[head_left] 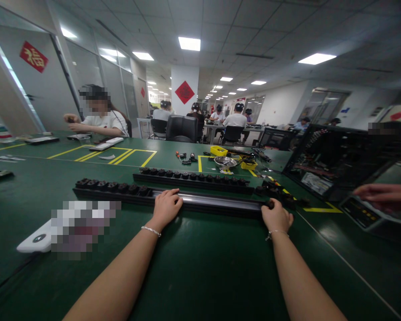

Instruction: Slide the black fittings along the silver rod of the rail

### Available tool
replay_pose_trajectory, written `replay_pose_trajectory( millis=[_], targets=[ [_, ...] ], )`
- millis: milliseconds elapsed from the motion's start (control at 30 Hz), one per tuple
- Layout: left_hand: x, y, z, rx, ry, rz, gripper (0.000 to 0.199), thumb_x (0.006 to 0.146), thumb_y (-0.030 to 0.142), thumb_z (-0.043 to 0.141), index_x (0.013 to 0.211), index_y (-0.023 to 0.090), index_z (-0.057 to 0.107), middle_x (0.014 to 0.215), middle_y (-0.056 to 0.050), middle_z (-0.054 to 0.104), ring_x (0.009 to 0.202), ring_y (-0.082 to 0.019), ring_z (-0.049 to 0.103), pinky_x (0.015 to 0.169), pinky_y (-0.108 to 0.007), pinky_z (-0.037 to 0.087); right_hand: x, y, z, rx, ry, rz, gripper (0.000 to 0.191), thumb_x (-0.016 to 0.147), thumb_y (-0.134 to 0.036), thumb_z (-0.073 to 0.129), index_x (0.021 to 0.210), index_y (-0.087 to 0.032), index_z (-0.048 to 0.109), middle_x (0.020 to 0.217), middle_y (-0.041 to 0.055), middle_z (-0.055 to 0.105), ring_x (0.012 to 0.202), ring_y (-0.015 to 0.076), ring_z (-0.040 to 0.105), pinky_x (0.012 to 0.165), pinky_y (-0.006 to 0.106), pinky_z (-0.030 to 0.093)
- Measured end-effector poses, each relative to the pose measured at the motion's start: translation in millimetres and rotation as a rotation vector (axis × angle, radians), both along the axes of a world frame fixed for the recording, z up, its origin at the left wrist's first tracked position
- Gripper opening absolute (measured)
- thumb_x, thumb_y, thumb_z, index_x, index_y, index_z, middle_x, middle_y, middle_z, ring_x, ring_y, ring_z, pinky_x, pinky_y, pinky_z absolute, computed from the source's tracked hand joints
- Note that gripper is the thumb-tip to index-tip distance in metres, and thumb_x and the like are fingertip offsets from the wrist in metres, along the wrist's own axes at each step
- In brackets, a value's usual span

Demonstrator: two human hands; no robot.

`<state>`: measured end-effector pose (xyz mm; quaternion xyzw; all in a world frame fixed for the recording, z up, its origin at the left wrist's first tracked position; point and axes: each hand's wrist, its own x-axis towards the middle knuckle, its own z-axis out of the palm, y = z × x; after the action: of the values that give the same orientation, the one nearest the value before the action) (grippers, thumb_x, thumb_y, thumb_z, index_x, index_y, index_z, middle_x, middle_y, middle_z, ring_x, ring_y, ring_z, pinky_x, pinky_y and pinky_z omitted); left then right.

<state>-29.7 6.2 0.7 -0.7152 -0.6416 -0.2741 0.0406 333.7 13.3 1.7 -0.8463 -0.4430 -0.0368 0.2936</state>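
A long black channel [214, 201] lies across the green table, with several round black socket-like modules [112, 187] seated in its left part. Its middle stretch shows a shiny bare groove. My left hand [167, 206] is closed over the channel, just right of the last seated module, fingers across its top. At the channel's right end my right hand [276, 216] pinches a small black module [270, 203], mostly hidden by the fingers. Behind lies a second black channel [192, 180], lined with similar modules along its length.
Loose black parts [279, 191] lie beyond my right hand. Further back are a metal bowl [225, 162] and a yellow bin [218, 150]. An open computer case [324, 160] stands right, near another person's hand [384, 196]. A white device [36, 236] lies left. A co-worker [103, 120] sits opposite.
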Motion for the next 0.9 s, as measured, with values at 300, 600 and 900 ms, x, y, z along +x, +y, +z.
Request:
replay_pose_trajectory(
  millis=[300,600,900],
  targets=[
    [-0.3,-0.1,0.1,-0.003,0.001,0.004,0.031,0.083,0.037,0.042,0.071,0.027,0.068,0.122,0.004,0.06,0.112,-0.023,0.05,0.093,-0.042,0.039,2.1,0.9,-2.6,0.023,-0.01,-0.008,0.047,0.074,-0.034,0.046,0.117,-0.022,0.056,0.104,0.01,0.062,0.106,0.0269,0.051,0.102,0.048,0.023],
    [-1.2,0.7,-1.8,0.016,0.003,-0.007,0.032,0.084,0.037,0.041,0.07,0.027,0.068,0.122,0.004,0.06,0.112,-0.023,0.05,0.092,-0.042,0.039,1.8,0.4,-0.2,0.005,0.007,-0.021,0.046,0.075,-0.032,0.044,0.119,-0.02,0.056,0.104,0.0117,0.062,0.105,0.0265,0.052,0.099,0.045,0.027],
    [-1.3,0.2,-0.8,0.002,0.013,-0.007,0.033,0.084,0.039,0.04,0.071,0.027,0.068,0.123,0.004,0.06,0.113,-0.024,0.05,0.092,-0.043,0.039,6.9,-2.7,-0.1,0.035,-0.003,-0.03,0.048,0.074,-0.036,0.046,0.117,-0.018,0.055,0.117,0.0114,0.058,0.114,0.0286,0.046,0.099,0.044,0.029]
  ],
)
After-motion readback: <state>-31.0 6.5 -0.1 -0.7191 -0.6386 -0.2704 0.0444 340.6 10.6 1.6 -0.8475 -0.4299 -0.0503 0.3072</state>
